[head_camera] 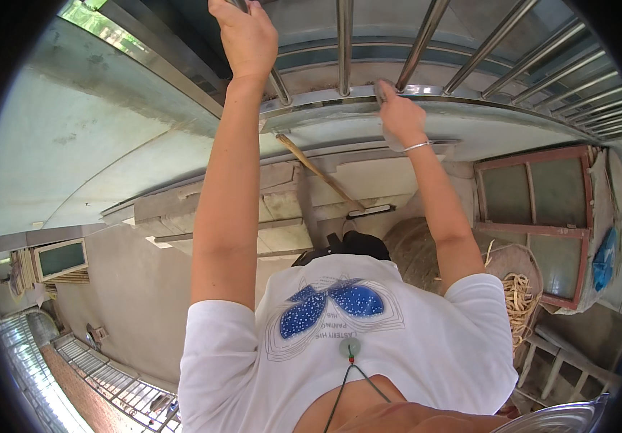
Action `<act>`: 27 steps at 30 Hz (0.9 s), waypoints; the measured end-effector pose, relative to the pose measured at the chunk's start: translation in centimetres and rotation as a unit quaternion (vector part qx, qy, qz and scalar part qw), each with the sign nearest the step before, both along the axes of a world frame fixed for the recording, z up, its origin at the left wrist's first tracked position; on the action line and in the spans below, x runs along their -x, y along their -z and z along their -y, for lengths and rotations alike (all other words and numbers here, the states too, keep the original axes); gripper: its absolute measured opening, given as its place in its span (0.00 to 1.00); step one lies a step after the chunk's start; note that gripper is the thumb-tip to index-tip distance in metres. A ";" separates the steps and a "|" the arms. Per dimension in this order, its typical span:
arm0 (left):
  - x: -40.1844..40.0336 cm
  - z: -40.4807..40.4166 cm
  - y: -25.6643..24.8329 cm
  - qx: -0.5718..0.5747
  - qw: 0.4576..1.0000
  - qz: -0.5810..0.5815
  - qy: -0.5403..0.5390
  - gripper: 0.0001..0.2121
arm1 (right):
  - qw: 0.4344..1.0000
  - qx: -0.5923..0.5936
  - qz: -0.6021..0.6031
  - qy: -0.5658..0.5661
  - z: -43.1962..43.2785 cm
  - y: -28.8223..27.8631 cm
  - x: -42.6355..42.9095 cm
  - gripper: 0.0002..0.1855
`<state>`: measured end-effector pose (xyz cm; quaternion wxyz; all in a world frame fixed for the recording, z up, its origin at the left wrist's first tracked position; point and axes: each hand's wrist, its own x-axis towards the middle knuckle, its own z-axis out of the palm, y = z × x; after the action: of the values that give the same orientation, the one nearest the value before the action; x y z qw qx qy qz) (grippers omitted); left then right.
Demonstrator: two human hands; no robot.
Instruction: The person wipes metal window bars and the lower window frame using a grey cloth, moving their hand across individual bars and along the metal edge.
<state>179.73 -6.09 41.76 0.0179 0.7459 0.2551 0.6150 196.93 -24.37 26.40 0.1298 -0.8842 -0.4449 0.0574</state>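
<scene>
At the top of the view my left hand (247,40) is wrapped around an upright stainless-steel bar (280,86) of a window grille. My right hand (403,116) is lower and to the right, at the grille's shiny bottom rail (365,91). It holds a thin greyish cloth (381,93), partly hidden by the fingers and blurred. The cloth touches the rail near the foot of another steel bar (422,43). A silver bracelet circles my right wrist. Both arms are stretched out away from my white T-shirt (338,325).
Below the sill, a wooden-handled broom or brush (322,173) leans at a slant. Red-framed glazed window sashes (533,200) stand at the right, beside a container of dried strips (519,303). Concrete blocks or a ledge (267,200) lie below my left arm. A metal railing (121,400) runs at lower left.
</scene>
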 end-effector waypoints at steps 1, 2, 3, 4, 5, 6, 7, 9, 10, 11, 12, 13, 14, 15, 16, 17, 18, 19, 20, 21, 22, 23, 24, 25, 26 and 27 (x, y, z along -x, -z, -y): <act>0.2 0.0 0.0 -0.001 1.000 -0.003 0.002 0.27 | 1.000 -0.018 -0.015 0.000 0.2 0.2 -0.4 0.26; 0.2 0.2 0.0 -0.006 1.000 -0.005 0.002 0.27 | 0.999 -0.029 -0.019 0.006 0.0 0.0 -0.1 0.25; 0.3 0.3 -0.2 -0.011 1.000 -0.007 0.002 0.27 | 0.999 -0.040 -0.024 0.012 -0.2 -0.3 0.3 0.25; 0.4 0.5 -0.2 -0.016 1.000 -0.010 0.002 0.27 | 0.998 -0.050 -0.028 0.019 -0.2 -0.4 0.6 0.24; 0.4 0.5 -0.1 -0.017 1.000 -0.009 0.000 0.27 | 0.998 -0.054 -0.030 0.023 -0.5 -0.1 0.2 0.25; 0.2 0.4 -0.2 -0.020 1.000 -0.009 0.001 0.27 | 0.997 -0.061 -0.030 0.028 -1.1 0.0 -0.7 0.25; 0.0 0.4 -0.1 -0.023 1.000 -0.007 0.002 0.27 | 0.997 -0.067 -0.031 0.035 -1.3 0.4 -1.2 0.25; 0.4 0.4 -0.2 0.019 0.999 -0.016 0.021 0.27 | 0.995 -0.084 -0.042 0.045 -0.9 0.7 -0.7 0.25; 0.5 0.5 -0.1 0.040 0.998 -0.021 0.032 0.27 | 0.993 -0.092 -0.047 0.052 -0.5 1.0 -0.3 0.26; 1.0 0.3 -0.5 0.031 0.996 -0.034 0.078 0.24 | 0.994 -0.073 -0.053 0.056 0.0 0.9 0.5 0.26; 1.5 0.0 -0.7 0.018 0.991 -0.047 0.121 0.22 | 0.995 -0.057 -0.057 0.058 0.9 0.9 1.7 0.26; 1.9 -0.8 -0.4 0.021 0.995 -0.031 0.088 0.22 | 0.996 -0.044 -0.061 0.057 1.4 0.6 2.8 0.26; 1.2 0.5 -0.9 0.103 0.985 -0.016 0.139 0.24 | 0.995 -0.046 -0.071 0.060 2.3 0.5 2.4 0.25; 1.0 0.7 -0.9 0.107 0.985 -0.020 0.131 0.25 | 0.994 -0.046 -0.083 0.055 3.1 0.5 2.3 0.24; 1.0 0.6 -1.0 0.112 0.986 -0.024 0.122 0.25 | 0.993 -0.046 -0.096 0.051 3.2 0.3 1.9 0.24; 0.9 0.9 -1.2 0.129 0.984 -0.022 0.123 0.26 | 0.989 -0.115 -0.089 0.005 3.0 -0.6 1.6 0.22; 0.9 1.1 -1.2 0.147 0.981 -0.021 0.123 0.26 | 0.979 -0.182 -0.081 -0.041 2.9 -2.1 1.3 0.21; 0.7 1.2 -1.5 0.165 0.978 -0.020 0.124 0.26 | 0.962 -0.247 -0.072 -0.088 2.8 -3.9 1.0 0.20; 0.8 1.1 -1.6 0.152 0.981 -0.019 0.120 0.26 | 0.935 -0.331 -0.030 -0.122 2.3 -7.2 1.6 0.19; 0.9 0.9 -1.4 0.143 0.983 -0.019 0.115 0.26 | 0.899 -0.409 0.010 -0.154 1.5 -11.2 2.7 0.18; 1.0 0.8 -1.2 0.136 0.984 -0.021 0.111 0.26 | 0.880 -0.438 0.056 -0.175 1.0 -14.8 3.6 0.19; 1.2 0.4 -1.0 0.105 0.988 -0.022 0.111 0.25 | 0.858 -0.465 0.099 -0.197 0.3 -18.1 4.3 0.20; 1.5 -0.3 -0.9 0.075 0.991 -0.024 0.109 0.23 | 0.855 -0.452 0.160 -0.196 -0.6 -20.8 4.9 0.21; 1.6 -0.5 -0.4 0.047 0.992 -0.027 0.111 0.22 | 0.852 -0.435 0.220 -0.192 -1.5 -22.6 5.0 0.23; 1.4 -0.1 -0.2 0.069 0.989 -0.027 0.125 0.23 | 0.821 -0.478 0.225 -0.215 -2.6 -23.7 4.2 0.21; 1.2 0.2 -0.4 0.088 0.986 -0.026 0.136 0.24 | 0.787 -0.521 0.229 -0.240 -4.2 -24.6 3.2 0.19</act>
<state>178.55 -6.27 42.15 0.1606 0.7849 0.2049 0.5623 193.71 -20.17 50.97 0.4469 -0.5344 -0.6216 -0.3583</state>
